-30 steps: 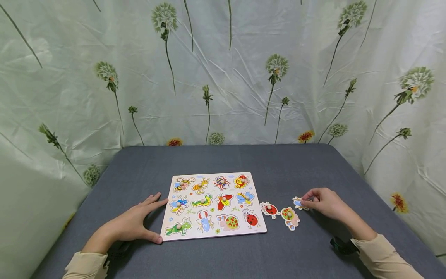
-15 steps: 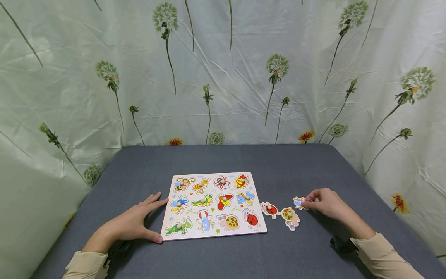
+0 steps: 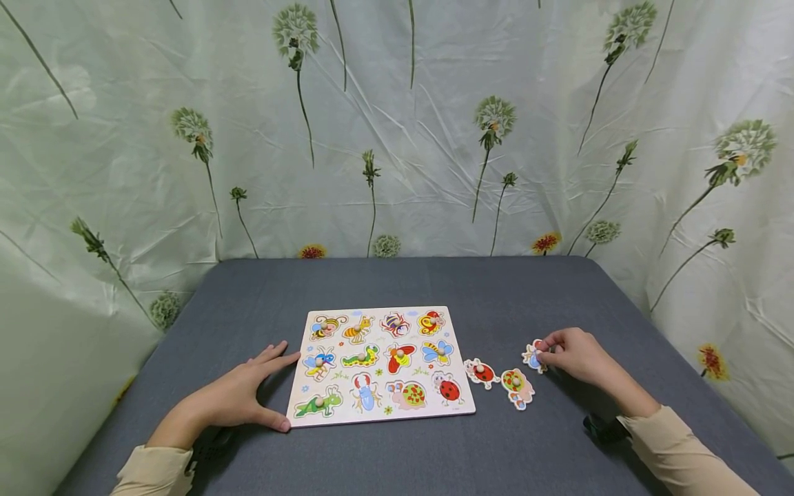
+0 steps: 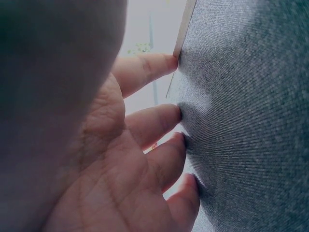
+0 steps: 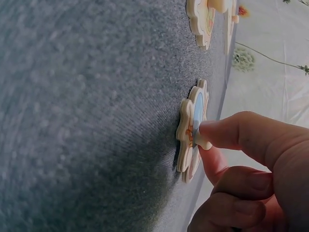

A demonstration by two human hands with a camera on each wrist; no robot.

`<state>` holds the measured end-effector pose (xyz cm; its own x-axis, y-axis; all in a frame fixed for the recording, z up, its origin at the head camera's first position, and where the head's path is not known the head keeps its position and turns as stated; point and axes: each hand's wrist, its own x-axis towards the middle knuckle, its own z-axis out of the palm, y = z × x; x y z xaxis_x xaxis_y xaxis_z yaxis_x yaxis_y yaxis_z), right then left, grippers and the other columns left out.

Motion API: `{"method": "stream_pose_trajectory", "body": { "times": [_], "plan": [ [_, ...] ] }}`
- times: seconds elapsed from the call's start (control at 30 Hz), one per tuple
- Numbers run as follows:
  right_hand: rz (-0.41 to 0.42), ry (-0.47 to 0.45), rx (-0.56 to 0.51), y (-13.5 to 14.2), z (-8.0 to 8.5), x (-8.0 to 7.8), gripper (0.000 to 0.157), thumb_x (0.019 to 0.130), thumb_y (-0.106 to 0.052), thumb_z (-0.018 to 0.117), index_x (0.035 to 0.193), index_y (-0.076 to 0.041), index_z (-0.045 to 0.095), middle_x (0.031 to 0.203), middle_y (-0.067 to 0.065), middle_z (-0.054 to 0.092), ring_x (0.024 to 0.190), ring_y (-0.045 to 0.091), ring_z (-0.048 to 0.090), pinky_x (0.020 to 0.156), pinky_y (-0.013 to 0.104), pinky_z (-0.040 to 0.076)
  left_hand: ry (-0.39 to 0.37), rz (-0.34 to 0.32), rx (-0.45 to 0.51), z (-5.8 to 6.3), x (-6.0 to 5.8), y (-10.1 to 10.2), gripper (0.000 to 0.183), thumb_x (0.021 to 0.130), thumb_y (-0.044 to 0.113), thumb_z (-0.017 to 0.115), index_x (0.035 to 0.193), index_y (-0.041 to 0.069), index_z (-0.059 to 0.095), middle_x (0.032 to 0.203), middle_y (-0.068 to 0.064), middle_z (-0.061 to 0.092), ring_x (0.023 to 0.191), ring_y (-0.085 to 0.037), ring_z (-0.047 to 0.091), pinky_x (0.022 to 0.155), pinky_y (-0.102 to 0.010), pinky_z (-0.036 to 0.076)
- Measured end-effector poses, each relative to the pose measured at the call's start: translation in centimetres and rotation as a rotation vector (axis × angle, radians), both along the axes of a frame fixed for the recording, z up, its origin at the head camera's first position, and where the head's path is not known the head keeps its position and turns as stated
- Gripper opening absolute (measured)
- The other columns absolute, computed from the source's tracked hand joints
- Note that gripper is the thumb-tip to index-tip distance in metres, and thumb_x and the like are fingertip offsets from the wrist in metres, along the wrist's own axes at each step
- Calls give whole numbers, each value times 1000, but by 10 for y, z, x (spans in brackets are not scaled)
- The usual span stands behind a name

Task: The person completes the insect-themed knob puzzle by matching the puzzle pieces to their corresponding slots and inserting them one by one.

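Note:
My left hand (image 3: 238, 393) rests with spread fingers at the left edge of a wooden peg puzzle board (image 3: 344, 406); its thumb touches the near left corner. In the left wrist view an index fingertip (image 4: 171, 63) meets the board's edge. To the right of the board, my right hand (image 3: 577, 355) pinches the small knob of a blue beetle puzzle piece (image 3: 531, 355) between thumb and forefinger. The right wrist view has this piece (image 5: 198, 108) close over the cloth, its other fingers curled back. Loose ladybug (image 3: 486, 374) and snail (image 3: 515, 386) pieces lie between board and right hand.
Knobbed insect pieces fill most of the board. The beetle (image 3: 366, 396), snail (image 3: 412, 395) and ladybug (image 3: 448, 390) pictures in its near row carry no knobs. Grey cloth (image 3: 397, 461) covers the table, and a flower-print curtain (image 3: 428, 138) hangs behind it.
My right hand has turned the beetle piece from lying sideways to more upright, its red horns now toward the far side. The left hand and the board keep their places.

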<state>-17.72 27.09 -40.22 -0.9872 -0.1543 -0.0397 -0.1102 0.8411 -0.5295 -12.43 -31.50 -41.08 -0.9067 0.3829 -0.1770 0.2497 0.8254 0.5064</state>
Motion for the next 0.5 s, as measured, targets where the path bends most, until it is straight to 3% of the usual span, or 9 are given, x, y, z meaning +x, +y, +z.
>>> {"method": "stream_pose_trajectory", "body": {
  "times": [0.5],
  "plan": [
    [78,-5,-25,-3,-5,-8,18,93,-16,77,102,-1,79,63,-9,44,56,6,40,54,24,32,9,-5,2,1,1,0,119,69,53,99,167,19,41,175,-29,24,159,-60,22,118,-82,28]
  ]
}}
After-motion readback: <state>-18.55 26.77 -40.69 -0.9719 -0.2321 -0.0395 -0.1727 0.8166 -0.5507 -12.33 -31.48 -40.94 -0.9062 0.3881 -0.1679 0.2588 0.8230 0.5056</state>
